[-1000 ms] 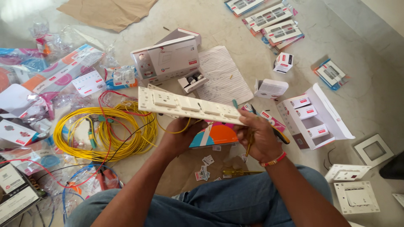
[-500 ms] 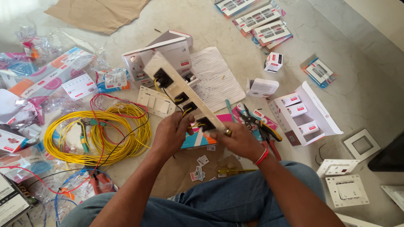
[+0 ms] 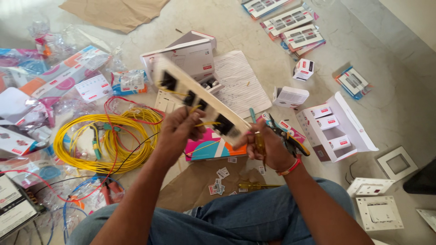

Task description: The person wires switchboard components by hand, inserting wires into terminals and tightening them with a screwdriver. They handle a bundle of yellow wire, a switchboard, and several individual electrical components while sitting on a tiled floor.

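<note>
Holding: we have the long cream switch plate (image 3: 200, 102) up off the floor in both hands, over our lap.
Plate axis: runs diagonally, far-left end high, near-right end low (blurred, so module detail is unclear).
Left hand (image 3: 179, 131): closed around the plate's mid-lower edge, fingers curled under it, touching the short yellow wires (image 3: 202, 123) hanging from the back.
Right hand (image 3: 268, 145): fingers pressed together at the plate's low near-right end; a yellow-handled screwdriver (image 3: 260, 141) sits in the same fist, shaft pointing down.
Key relation: plate stretches up and away to the left from both grips; right hand caps the near end, left hand is nearer the middle, so the far end is unsupported.
Around: yellow wire coil (image 3: 106, 138) on the floor just left of the left hand, pliers (image 3: 288, 138) just beyond the right hand, colourful box (image 3: 211, 147) under the plate, open white carton (image 3: 338, 129) to the right.
</note>
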